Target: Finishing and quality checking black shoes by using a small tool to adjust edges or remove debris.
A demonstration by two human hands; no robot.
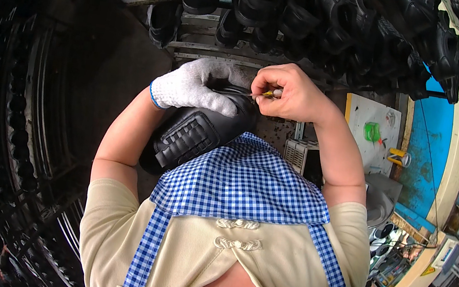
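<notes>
The shoe (190, 138) lies by the apron (242, 180), its far end clasped by the gloved left hand (199, 86); the bare right hand (290, 92) pinches a small tool (270, 94) there. The shoe looks light, smooth and pliable, probably best held around its body, clear of the tool.

The glove (194, 84) is white edged in blue, the shoe (198, 133) black, the apron (238, 183) blue-and-white checked, the shirt (294, 264) plain cream.
</notes>
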